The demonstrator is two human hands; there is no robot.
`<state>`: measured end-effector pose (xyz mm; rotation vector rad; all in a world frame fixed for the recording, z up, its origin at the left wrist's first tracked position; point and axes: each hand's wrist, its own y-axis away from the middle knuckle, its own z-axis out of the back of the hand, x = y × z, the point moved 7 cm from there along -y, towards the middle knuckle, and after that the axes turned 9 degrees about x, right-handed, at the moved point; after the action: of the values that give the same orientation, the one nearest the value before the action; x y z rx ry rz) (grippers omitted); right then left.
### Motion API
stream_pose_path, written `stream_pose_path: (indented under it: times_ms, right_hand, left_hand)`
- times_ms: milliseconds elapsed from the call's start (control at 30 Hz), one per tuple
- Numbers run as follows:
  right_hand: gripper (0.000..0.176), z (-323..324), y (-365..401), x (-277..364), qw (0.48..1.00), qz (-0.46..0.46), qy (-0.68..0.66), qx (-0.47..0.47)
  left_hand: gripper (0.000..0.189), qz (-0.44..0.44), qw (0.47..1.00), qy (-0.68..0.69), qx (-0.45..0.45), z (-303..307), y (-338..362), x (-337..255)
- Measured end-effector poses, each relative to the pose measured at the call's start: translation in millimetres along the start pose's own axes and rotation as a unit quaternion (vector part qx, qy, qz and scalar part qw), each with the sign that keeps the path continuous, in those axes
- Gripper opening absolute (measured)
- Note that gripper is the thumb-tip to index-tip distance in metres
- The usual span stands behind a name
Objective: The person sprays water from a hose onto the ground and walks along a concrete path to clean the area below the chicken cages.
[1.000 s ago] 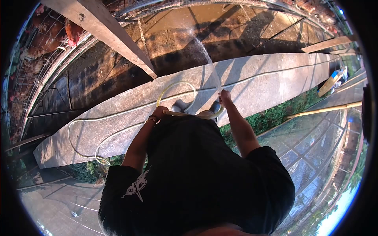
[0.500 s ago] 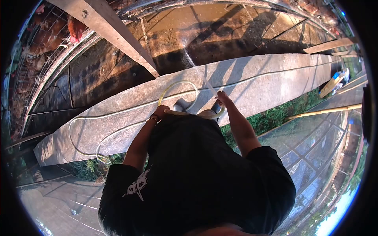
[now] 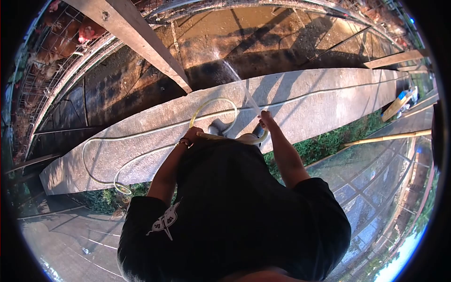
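Observation:
A pale yellow hose [image 3: 213,101] loops in front of my body and runs on along the concrete walkway [image 3: 324,104]. My left hand [image 3: 193,134] is closed around the hose near my waist, with a bracelet at the wrist. Further right, my right hand [image 3: 266,119] is closed on the hose's end. From there a jet of water [image 3: 251,99] shoots up and to the left, onto the wet brown ground [image 3: 211,42] beyond the walkway. The fingertips of both hands are partly hidden.
Wire cages [image 3: 51,70] with brown hens stand at the upper left. A wooden beam [image 3: 141,42] slants down to the walkway's far edge. Green plants [image 3: 324,145] line the near edge, and a bamboo pole [image 3: 390,137] lies at the right. More hose lies on the walkway.
The water jet has shifted slightly to the left and looks more spread out. Both hands keep their hold on the hose, and the view has moved slightly.

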<state>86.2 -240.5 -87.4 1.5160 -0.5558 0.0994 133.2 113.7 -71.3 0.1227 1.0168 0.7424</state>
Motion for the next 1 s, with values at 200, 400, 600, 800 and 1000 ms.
stream_pose_path:
  times_ms: [200, 400, 600, 800, 1000]
  right_hand:
    - [0.025, -10.1, -3.9, -1.7, 0.996, -0.033, 0.045, 0.070]
    - [0.025, -7.4, -6.3, 0.0, 0.998, -0.035, 0.019, 0.044]
    - [0.025, 1.8, -11.3, -1.7, 1.000, 0.004, 0.017, 0.010]
    - [0.027, -6.4, -6.4, 0.9, 0.997, -0.008, 0.008, 0.071]
    - [0.028, -4.9, -1.2, 8.9, 0.999, 0.007, 0.020, 0.042]
  left_hand:
    - [0.019, 0.001, 1.000, 0.007, -0.005, 0.2, -0.3, 4.1]
    - [0.018, 0.016, 1.000, -0.008, -0.008, 1.4, 0.1, 2.5]
    - [0.019, 0.013, 1.000, -0.022, -0.007, 1.2, -0.1, 0.7]
    - [0.019, 0.013, 1.000, 0.010, -0.009, 2.5, -1.6, -1.7]
    - [0.018, 0.013, 1.000, 0.024, -0.013, 2.6, -0.4, -2.7]
